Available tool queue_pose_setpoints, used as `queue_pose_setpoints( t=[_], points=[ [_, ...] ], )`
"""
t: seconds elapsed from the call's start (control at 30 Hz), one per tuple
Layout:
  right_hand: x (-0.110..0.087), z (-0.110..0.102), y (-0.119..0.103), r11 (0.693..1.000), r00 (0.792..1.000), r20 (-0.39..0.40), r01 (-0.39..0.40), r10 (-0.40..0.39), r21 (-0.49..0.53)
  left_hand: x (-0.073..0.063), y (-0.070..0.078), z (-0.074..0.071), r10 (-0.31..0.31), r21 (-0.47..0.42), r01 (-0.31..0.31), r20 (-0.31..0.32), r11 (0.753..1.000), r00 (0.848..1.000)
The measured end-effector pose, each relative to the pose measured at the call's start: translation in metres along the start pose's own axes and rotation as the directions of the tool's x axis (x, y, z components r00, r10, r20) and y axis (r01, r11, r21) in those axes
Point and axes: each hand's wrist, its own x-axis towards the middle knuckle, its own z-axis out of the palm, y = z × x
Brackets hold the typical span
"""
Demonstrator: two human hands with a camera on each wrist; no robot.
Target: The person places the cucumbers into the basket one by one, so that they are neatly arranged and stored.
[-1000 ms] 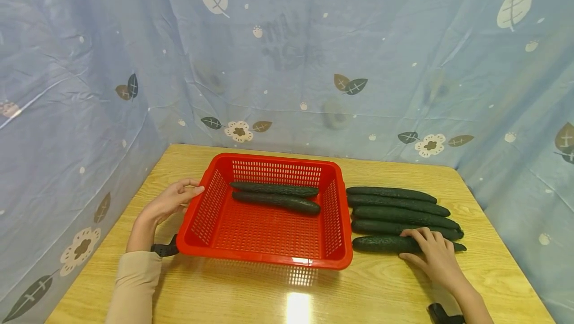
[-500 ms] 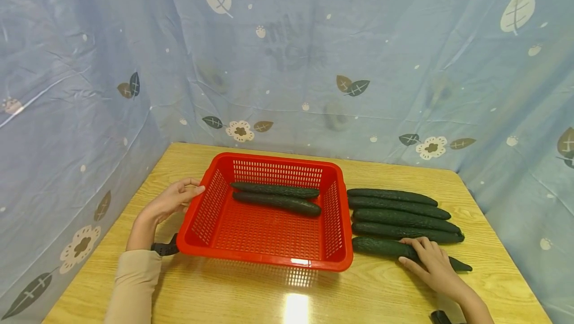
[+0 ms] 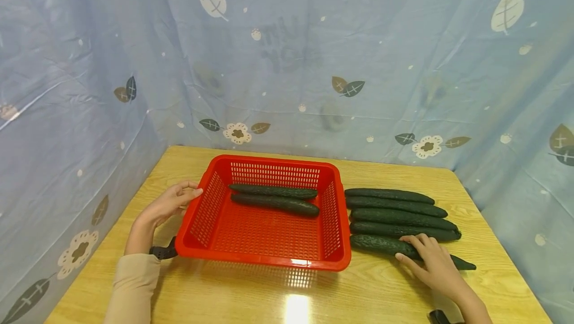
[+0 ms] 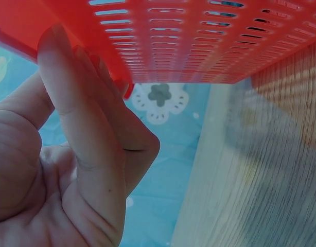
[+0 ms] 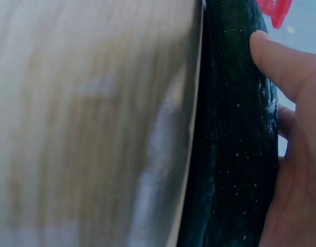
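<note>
My left hand (image 3: 169, 204) pinches the left rim of a red plastic basket (image 3: 260, 260). In the left wrist view, the fingers (image 4: 91, 123) reach up beneath the rim, beside the slotted wall. Two dark green cucumbers (image 3: 278, 203) lie side by side inside the basket. To its right, my right hand (image 3: 432, 263) grips the nearest cucumber (image 3: 376, 244), thumb on the near side and fingers over the far side. That cucumber slants, its right end angled toward me. The right wrist view shows the thumb (image 5: 281, 59) along its bumpy skin.
Several more cucumbers (image 3: 399, 218) lie in a row behind the gripped one, close to the basket's right wall. All stand on a wood-grain table (image 3: 233, 299). A blue patterned curtain (image 3: 287, 89) hangs behind and at both sides.
The gripped cucumber's right end has swung toward me, away from the row, and my right hand has shifted slightly nearer with it. My left hand and the basket stay put.
</note>
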Motion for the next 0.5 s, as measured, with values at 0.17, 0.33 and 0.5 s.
queue_pose_setpoints(
  t=[0.17,0.33,0.5],
  points=[
    [0.003,-0.009,-0.002,0.998,1.0,-0.025,0.01,-0.011,-0.057,-0.001,-0.003,0.0,0.011,-0.017,-0.01,0.019,1.0,1.0],
    [0.005,-0.019,-0.004,0.997,0.999,-0.04,-0.02,0.017,-0.07,-0.001,-0.002,-0.001,-0.01,-0.013,0.01,0.004,1.0,1.0],
    [0.01,-0.03,-0.008,0.994,0.996,-0.089,-0.031,0.021,-0.104,-0.001,-0.001,-0.001,-0.009,-0.008,0.009,0.002,1.0,1.0]
  ],
)
